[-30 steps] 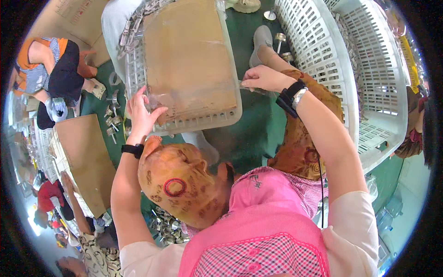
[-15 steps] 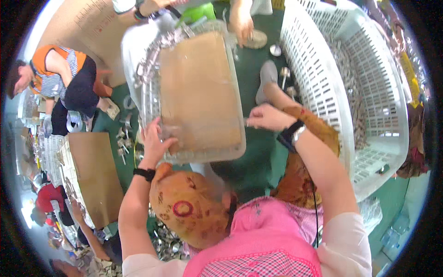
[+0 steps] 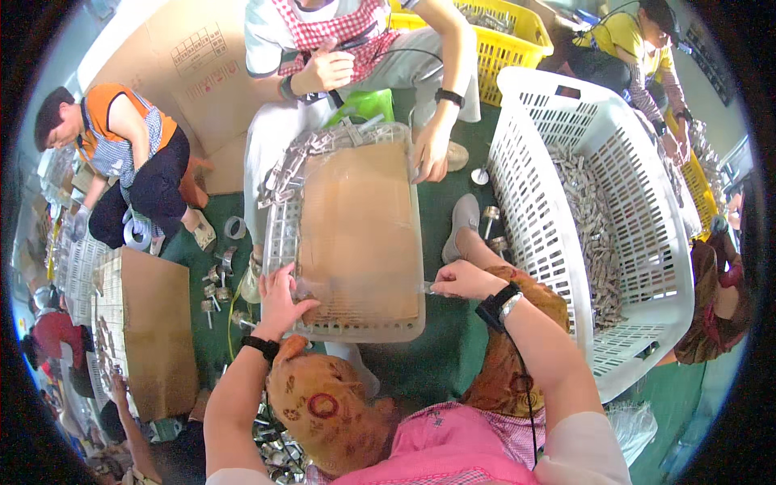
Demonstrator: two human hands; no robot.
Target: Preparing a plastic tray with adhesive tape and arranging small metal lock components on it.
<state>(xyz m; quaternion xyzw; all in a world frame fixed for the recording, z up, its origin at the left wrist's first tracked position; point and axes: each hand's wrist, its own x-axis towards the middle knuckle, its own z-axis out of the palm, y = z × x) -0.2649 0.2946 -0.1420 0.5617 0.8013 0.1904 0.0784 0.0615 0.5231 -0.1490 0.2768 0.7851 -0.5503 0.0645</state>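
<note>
Between me and a co-worker is a pale plastic basket [image 3: 411, 327] with a flat cardboard sheet [image 3: 356, 230] on it. Several small shiny metal parts [image 3: 283, 174] lie along its far left edge. My left hand [image 3: 283, 304] rests at the near left corner of the sheet, fingers and thumb spread. By the basket's right edge, my right hand [image 3: 471, 281] is closed in a pinch, with a small pale bit showing at the fingertips. What it is cannot be made out. The co-worker's hand [image 3: 432, 153] hangs at the far right corner; their other hand is raised.
A tall white slotted basket [image 3: 537, 202] holding metal parts stands at my right. A yellow crate [image 3: 511, 50] is behind the co-worker. Tape rolls and metal pieces [image 3: 212, 291] lie on the green floor at left, near a cardboard box [image 3: 162, 331]. Other people work at both sides.
My view has tilted up, so more of the co-worker opposite shows. My hands keep nearly the same places at the basket, left spread and right pinched.
</note>
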